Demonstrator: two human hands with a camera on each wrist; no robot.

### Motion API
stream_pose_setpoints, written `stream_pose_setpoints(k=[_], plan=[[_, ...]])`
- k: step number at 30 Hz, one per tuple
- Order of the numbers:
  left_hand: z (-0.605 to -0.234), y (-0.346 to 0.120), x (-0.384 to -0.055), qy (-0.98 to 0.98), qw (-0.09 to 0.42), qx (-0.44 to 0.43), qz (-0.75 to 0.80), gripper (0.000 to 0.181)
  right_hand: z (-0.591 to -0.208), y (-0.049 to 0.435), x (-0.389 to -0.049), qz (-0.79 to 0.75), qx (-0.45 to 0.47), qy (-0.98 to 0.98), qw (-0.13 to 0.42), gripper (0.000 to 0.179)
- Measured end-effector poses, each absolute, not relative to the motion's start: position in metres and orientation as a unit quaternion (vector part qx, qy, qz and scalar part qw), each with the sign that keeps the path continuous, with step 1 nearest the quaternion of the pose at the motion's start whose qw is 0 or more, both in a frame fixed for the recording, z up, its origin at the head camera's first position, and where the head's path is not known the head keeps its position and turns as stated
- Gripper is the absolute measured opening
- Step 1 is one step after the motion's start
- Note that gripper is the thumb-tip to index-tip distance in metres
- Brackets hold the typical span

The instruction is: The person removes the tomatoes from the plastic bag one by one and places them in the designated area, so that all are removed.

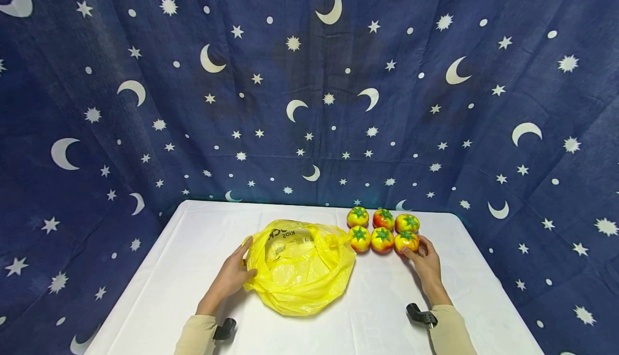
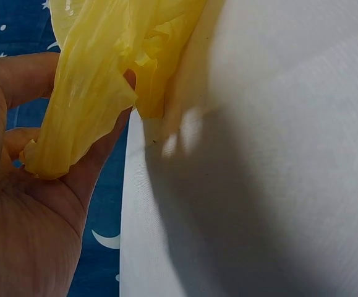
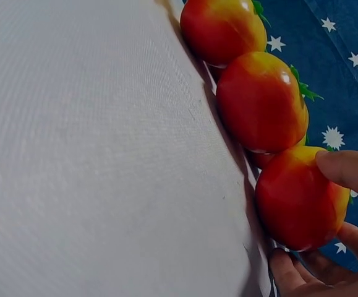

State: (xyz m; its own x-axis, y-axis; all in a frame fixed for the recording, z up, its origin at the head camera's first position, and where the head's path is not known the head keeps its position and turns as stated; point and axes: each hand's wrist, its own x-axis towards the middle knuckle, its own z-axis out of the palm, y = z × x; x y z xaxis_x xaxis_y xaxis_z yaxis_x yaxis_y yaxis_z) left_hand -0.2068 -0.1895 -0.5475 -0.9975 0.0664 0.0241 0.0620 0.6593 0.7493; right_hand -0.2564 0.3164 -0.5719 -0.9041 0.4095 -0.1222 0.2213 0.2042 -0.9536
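A yellow plastic bag (image 1: 304, 290) lies with its mouth spread wide on the table. At its left edge, my left hand (image 1: 234, 272) holds the bag between thumb and fingers; in the left wrist view a gathered strip of the yellow plastic (image 2: 86, 105) runs down into the palm. Right of the bag, several red-and-yellow tomatoes with green leafy tops stand in two rows. My right hand (image 1: 427, 263) grips the front right tomato (image 1: 405, 241), thumb on its near side and fingers around the right. The right wrist view shows this tomato (image 3: 299, 201) beside its neighbour (image 3: 262, 102).
The front row also has a middle tomato (image 1: 382, 240) and a left one (image 1: 360, 238) close to the bag's right edge. Behind them sits the back row (image 1: 383, 219). A white cloth covers the table (image 1: 377, 312); a dark blue curtain (image 1: 309, 75) with moons and stars hangs behind.
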Motion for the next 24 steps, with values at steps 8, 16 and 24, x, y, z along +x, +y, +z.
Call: stream_pose_setpoints(k=[8, 16, 24], plan=[[-0.548, -0.191, -0.207, 0.908, -0.001, 0.042, 0.416, 0.088, -0.573, 0.318, -0.256, 0.586, -0.210, -0.779, 0.067, 0.085], [-0.548, -0.192, -0.207, 0.903, -0.011, 0.048, 0.426, 0.082, -0.563, 0.318, -0.247, 0.587, -0.200, -0.781, 0.074, 0.084], [-0.546, -0.192, -0.207, 0.896, -0.036, 0.051, 0.440, 0.075, -0.540, 0.312, -0.240, 0.595, -0.174, -0.774, 0.129, 0.072]])
